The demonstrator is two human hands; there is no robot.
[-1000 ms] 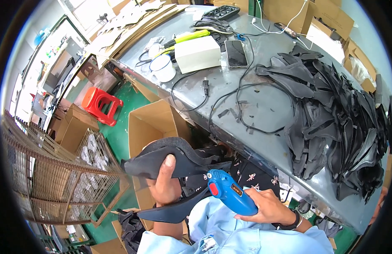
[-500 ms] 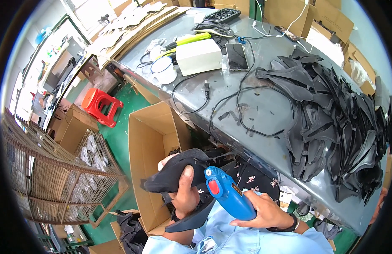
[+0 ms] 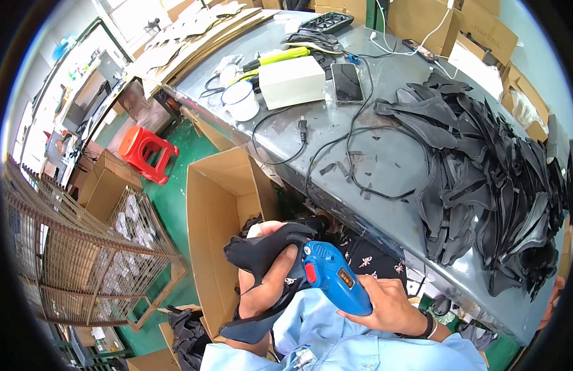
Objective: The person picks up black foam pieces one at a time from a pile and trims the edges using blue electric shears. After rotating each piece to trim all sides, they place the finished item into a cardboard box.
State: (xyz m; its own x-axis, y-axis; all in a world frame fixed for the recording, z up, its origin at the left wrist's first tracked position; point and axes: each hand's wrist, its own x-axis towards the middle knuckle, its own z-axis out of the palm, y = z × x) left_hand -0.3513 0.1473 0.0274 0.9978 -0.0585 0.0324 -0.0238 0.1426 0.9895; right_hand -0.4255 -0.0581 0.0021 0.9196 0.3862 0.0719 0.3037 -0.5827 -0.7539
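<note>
Just above the open box (image 3: 228,204), the left hand (image 3: 269,290) grips a black piece (image 3: 268,250) while the right hand (image 3: 388,306) clasps the blue tool (image 3: 333,278) — best to keep the nozzle close against the piece and the thumb clear.

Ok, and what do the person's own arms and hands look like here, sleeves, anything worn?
Both hands are bare, no gloves. The left hand shows no ring or band. The right hand has a dark band with a thin pale one beside it at the wrist. Light blue sleeves cover the arms.
</note>
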